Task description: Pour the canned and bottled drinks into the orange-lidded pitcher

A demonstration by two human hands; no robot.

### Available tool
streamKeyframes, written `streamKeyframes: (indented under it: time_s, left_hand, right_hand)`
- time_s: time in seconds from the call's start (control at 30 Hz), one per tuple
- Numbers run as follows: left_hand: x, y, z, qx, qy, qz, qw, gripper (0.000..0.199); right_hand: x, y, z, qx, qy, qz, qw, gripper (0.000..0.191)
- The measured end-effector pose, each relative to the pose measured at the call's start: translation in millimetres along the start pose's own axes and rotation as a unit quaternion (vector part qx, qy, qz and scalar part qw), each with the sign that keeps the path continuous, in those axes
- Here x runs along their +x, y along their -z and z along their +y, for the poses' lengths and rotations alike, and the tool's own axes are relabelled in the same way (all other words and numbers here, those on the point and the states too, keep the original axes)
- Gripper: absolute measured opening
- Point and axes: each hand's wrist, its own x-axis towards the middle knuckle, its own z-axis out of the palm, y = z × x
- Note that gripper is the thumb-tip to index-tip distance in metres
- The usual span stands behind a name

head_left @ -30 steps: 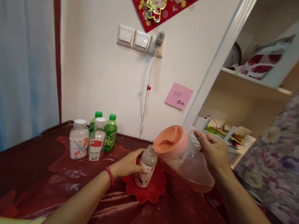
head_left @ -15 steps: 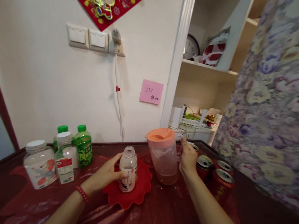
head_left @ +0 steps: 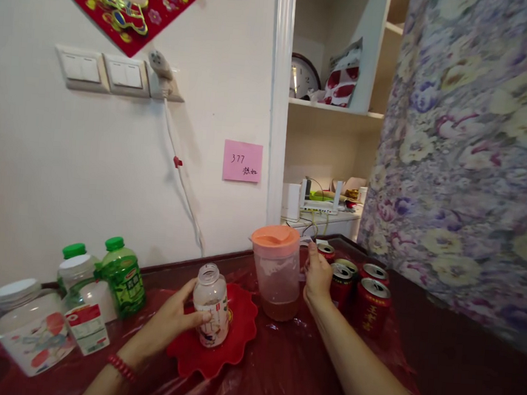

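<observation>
Left hand (head_left: 169, 325) wraps the uncapped bottle (head_left: 219, 306), likely steadying it; right hand (head_left: 319, 280) grips the pitcher (head_left: 276, 277) by its handle, cans (head_left: 374, 310) right of that grip.

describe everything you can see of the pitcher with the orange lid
The pitcher has a round orange lid, a cloudy see-through body that looks like plastic, and a side handle. A little brownish liquid sits at the bottom. It stands upright on the dark red table, right of the red scalloped plate, with drink cans further right. The right hand grips its handle, mostly hiding it.
</observation>
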Motion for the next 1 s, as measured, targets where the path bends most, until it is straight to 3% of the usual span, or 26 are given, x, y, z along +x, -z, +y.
streamKeyframes:
  time_s: [0.47, 1.0]
  left_hand:
    - [-1.5, -5.1, 7.1, 0.001, 0.012, 0.026, 1.000, 0.088]
    - [1.1, -4.6, 1.8, -0.022, 0.047, 0.045, 0.998, 0.094]
  right_hand:
    - [-1.3, 16.2, 10.0, -0.023, 0.034, 0.022, 0.999, 0.034]
    - [-2.7, 17.6, -21.6, -0.061, 0.151, 0.021, 0.986, 0.035]
